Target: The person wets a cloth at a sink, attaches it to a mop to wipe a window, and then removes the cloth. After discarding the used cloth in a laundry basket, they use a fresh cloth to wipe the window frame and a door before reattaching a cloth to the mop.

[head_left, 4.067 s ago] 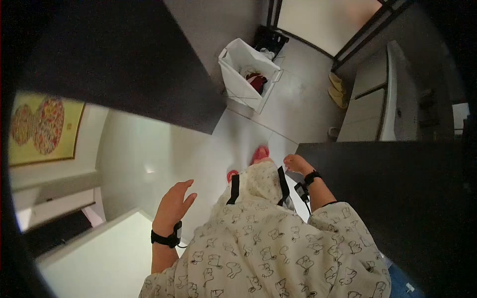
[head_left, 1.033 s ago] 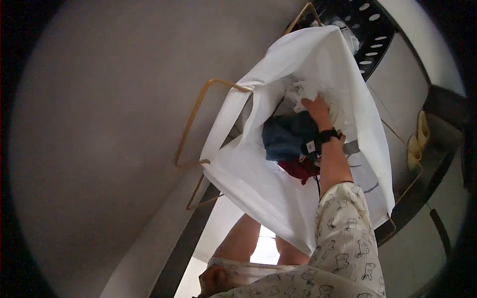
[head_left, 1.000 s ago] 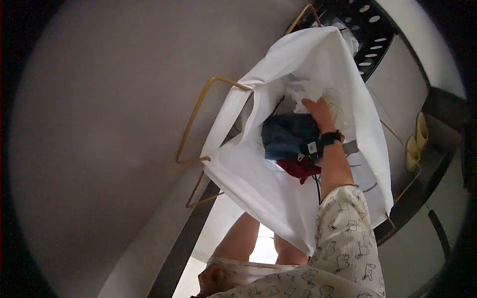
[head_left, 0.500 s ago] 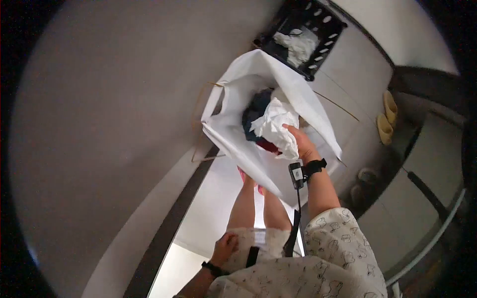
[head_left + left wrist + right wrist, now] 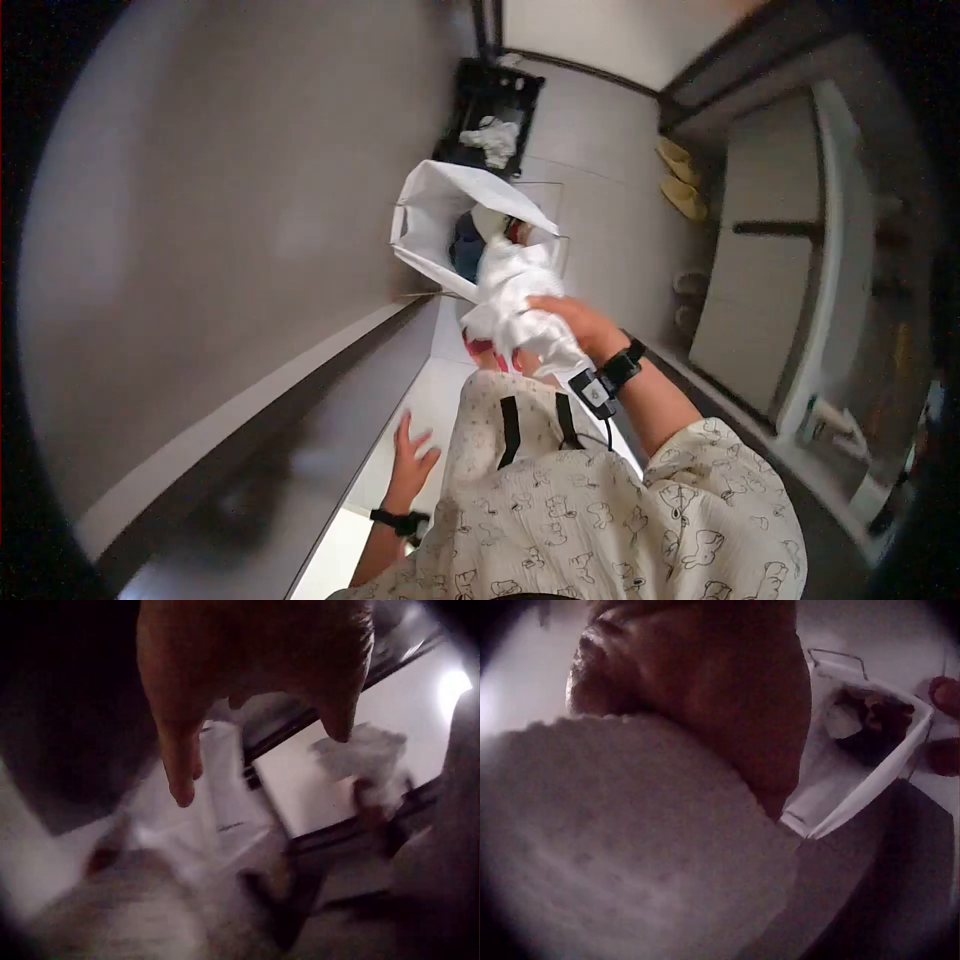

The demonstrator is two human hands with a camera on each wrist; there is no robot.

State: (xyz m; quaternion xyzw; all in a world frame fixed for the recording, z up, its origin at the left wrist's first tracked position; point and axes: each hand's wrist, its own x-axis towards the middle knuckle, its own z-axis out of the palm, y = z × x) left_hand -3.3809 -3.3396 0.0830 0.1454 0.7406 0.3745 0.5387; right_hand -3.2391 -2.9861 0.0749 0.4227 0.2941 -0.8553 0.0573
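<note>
My right hand [image 5: 585, 325] grips a bunched white cloth garment [image 5: 525, 285] that hangs down in front of my shirt, overlapping the near rim of a white laundry hamper [image 5: 425, 215]. In the right wrist view, the garment's pale fabric [image 5: 630, 832], with a wavy edge, fills the lower left below the hand [image 5: 705, 682]. Inside the hamper lie dark blue clothing [image 5: 465, 252] and something red. My left hand [image 5: 408, 465] holds nothing, its fingers spread, low at the left beside my body. The left wrist view shows that hand [image 5: 255, 652] with fingers pointing down.
Behind the hamper sits a black crate [image 5: 465, 130] with white crumpled material [image 5: 492, 140] in it. A grey wall [image 5: 250, 150] runs along the left. On the right are yellow slippers [image 5: 682, 190] and a low cabinet [image 5: 750, 270]. My pink footwear shows beneath the garment.
The right hand has lifted the white garment out of the hamper and drawn it toward my body. The left hand has come off my leg and spread its fingers. The hamper now appears farther away.
</note>
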